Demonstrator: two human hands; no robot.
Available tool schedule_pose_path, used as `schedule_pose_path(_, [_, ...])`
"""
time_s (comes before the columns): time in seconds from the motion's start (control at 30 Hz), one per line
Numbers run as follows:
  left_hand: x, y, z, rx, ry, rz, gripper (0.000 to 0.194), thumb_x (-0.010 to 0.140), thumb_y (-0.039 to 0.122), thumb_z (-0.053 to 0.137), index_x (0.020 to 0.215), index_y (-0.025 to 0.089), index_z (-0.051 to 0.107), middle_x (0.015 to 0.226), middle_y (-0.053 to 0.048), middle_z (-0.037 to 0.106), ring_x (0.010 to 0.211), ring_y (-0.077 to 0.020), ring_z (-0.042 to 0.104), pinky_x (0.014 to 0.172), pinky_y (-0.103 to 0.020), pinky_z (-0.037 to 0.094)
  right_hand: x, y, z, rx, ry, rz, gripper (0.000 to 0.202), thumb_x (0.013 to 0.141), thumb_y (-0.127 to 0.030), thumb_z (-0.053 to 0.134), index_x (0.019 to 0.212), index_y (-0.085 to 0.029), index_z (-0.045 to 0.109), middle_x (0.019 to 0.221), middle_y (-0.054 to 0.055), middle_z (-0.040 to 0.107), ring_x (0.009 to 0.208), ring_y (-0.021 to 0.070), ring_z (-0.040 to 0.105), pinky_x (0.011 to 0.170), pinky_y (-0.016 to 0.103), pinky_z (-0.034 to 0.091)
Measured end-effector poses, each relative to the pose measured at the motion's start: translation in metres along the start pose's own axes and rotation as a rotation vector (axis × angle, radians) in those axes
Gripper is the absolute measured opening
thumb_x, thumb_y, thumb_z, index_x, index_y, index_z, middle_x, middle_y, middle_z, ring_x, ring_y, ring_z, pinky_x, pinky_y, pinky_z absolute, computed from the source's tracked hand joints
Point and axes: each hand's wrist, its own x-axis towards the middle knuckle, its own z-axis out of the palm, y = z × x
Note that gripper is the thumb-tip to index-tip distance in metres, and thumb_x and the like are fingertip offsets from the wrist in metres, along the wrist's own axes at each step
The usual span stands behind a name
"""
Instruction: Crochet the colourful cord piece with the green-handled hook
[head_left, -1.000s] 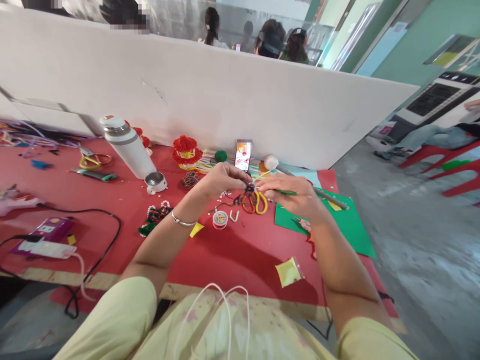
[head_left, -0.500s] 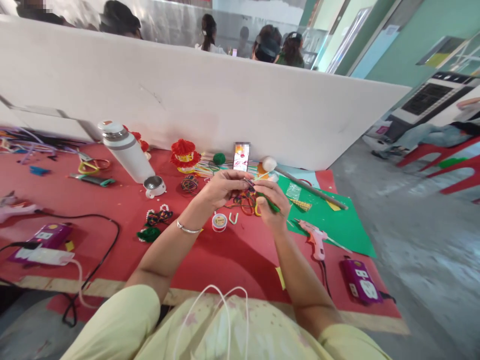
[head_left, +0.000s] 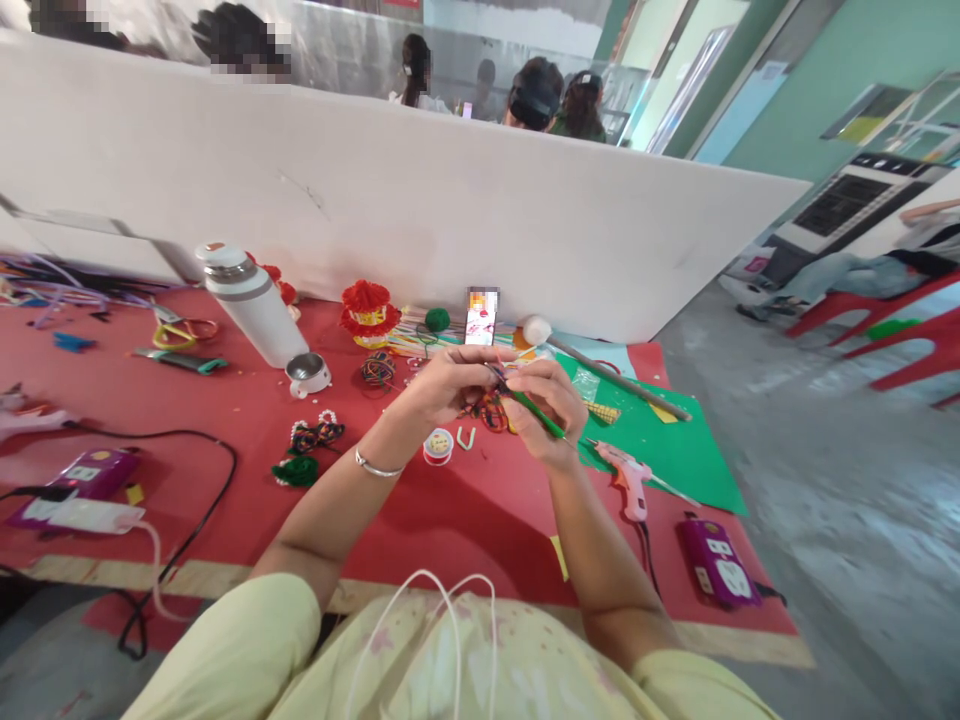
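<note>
My left hand (head_left: 454, 385) is closed, its thumb and fingers pinching a small piece of dark multicoloured yarn (head_left: 493, 411). Between the fingers of my right hand (head_left: 547, 405) is a green-handled crochet hook (head_left: 541, 414), its tip at the yarn beside the left fingertips. The tip itself is hidden by the fingers. Below the hands, more yarn in loops lies on the red tabletop (head_left: 465, 530). A small spool (head_left: 438, 447) and a bent pale U-shaped piece (head_left: 466, 437) lie just nearer to me. Behind my hands leans a lit phone (head_left: 481, 318).
Left stand a white thermos (head_left: 251, 305), a metal cup (head_left: 307, 373) and a red-and-yellow crafted piece (head_left: 370, 313). To the right are a pink glue gun (head_left: 628, 475), a purple power box (head_left: 718, 560) and a green sheet (head_left: 697, 450). A white partition (head_left: 450, 210) rises behind.
My right hand has turned slightly, and more of the green hook handle shows, angled down to the right. The left hand stays nearly in place. The view has shifted a little.
</note>
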Motion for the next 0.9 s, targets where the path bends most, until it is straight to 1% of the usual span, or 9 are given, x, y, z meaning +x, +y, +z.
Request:
schedule_pose_path(0.1, [0.0, 0.002, -0.001, -0.01, -0.014, -0.007, 0.039, 0.059, 0.011, 0.077, 0.097, 0.014, 0.086, 0.065, 0.0, 0.07, 0.044, -0.0033, 0.043, 0.041, -0.02, 0.026, 0.002, 0.001, -0.001, 0.005, -0.085, -0.041, 0.023, 0.088, -0.027, 0.078, 0.11, -0.031, 0.078, 0.106, 0.007, 0.074, 0.096, 0.0235, 0.074, 0.079, 0.042, 0.066])
schedule_pose_path(0.17, [0.001, 0.002, -0.001, -0.01, -0.04, -0.029, 0.041, 0.059, 0.012, 0.076, 0.099, 0.012, 0.086, 0.063, 0.0, 0.069, 0.042, -0.0033, 0.042, 0.04, -0.019, 0.026, 0.003, 0.002, 0.0, -0.064, -0.056, -0.1, 0.025, 0.088, -0.023, 0.078, 0.112, -0.031, 0.078, 0.104, 0.006, 0.075, 0.092, 0.0219, 0.075, 0.08, 0.041, 0.066])
schedule_pose_path(0.33, [0.002, 0.002, -0.004, -0.044, -0.05, 0.012, 0.037, 0.065, 0.014, 0.079, 0.101, 0.013, 0.085, 0.074, -0.004, 0.076, 0.059, -0.0107, 0.065, 0.056, -0.021, 0.051, 0.003, 0.004, 0.002, -0.235, -0.002, -0.233, 0.036, 0.09, -0.012, 0.075, 0.12, -0.032, 0.078, 0.107, 0.005, 0.081, 0.096, 0.0216, 0.078, 0.084, 0.04, 0.066])
schedule_pose_path(0.4, [0.002, 0.005, -0.007, 0.003, -0.077, 0.051, 0.035, 0.066, 0.015, 0.084, 0.101, 0.015, 0.085, 0.079, -0.004, 0.078, 0.063, -0.0108, 0.067, 0.059, -0.022, 0.053, 0.003, 0.006, -0.001, -0.192, 0.005, -0.185, 0.034, 0.09, -0.013, 0.077, 0.118, -0.032, 0.079, 0.108, 0.004, 0.082, 0.097, 0.022, 0.079, 0.085, 0.04, 0.067])
schedule_pose_path(0.47, [0.002, 0.011, -0.011, 0.09, -0.127, 0.098, 0.035, 0.066, 0.015, 0.089, 0.1, 0.017, 0.086, 0.084, -0.004, 0.079, 0.065, -0.0098, 0.067, 0.059, -0.021, 0.053, 0.004, 0.009, -0.006, -0.09, 0.046, -0.062, 0.027, 0.091, -0.017, 0.078, 0.113, -0.033, 0.081, 0.105, 0.003, 0.084, 0.095, 0.0216, 0.079, 0.085, 0.04, 0.067])
schedule_pose_path(0.6, [0.004, 0.019, -0.017, 0.242, -0.156, 0.206, 0.054, 0.065, 0.016, 0.096, 0.118, 0.02, 0.083, 0.091, -0.004, 0.079, 0.07, -0.0095, 0.066, 0.058, -0.02, 0.052, 0.005, 0.014, -0.013, 0.077, 0.04, 0.146, 0.014, 0.09, -0.026, 0.081, 0.102, -0.033, 0.085, 0.096, 0.001, 0.085, 0.092, 0.0209, 0.079, 0.086, 0.039, 0.066])
schedule_pose_path(0.7, [0.005, 0.018, -0.018, 0.304, -0.172, 0.263, 0.067, 0.066, 0.017, 0.097, 0.13, 0.021, 0.078, 0.094, -0.006, 0.081, 0.071, -0.0109, 0.069, 0.063, -0.022, 0.055, 0.007, 0.015, -0.015, 0.107, -0.044, 0.154, 0.015, 0.088, -0.026, 0.083, 0.101, -0.033, 0.085, 0.095, 0.002, 0.085, 0.09, 0.0206, 0.079, 0.084, 0.038, 0.066])
schedule_pose_path(0.77, [0.005, 0.016, -0.018, 0.339, -0.165, 0.286, 0.071, 0.069, 0.019, 0.095, 0.137, 0.019, 0.074, 0.087, -0.005, 0.081, 0.071, -0.0122, 0.07, 0.065, -0.024, 0.057, 0.007, 0.015, -0.015, 0.096, -0.076, 0.133, 0.018, 0.088, -0.024, 0.083, 0.103, -0.034, 0.085, 0.097, 0.002, 0.085, 0.09, 0.0199, 0.079, 0.082, 0.037, 0.065])
schedule_pose_path(0.9, [0.005, 0.01, -0.017, 0.385, -0.113, 0.316, 0.081, 0.07, 0.018, 0.094, 0.147, 0.016, 0.066, 0.079, -0.004, 0.081, 0.066, -0.0123, 0.071, 0.063, -0.023, 0.056, 0.003, 0.014, -0.012, 0.058, -0.06, 0.08, 0.023, 0.088, -0.02, 0.082, 0.107, -0.034, 0.085, 0.1, 0.002, 0.084, 0.09, 0.0191, 0.079, 0.082, 0.037, 0.065])
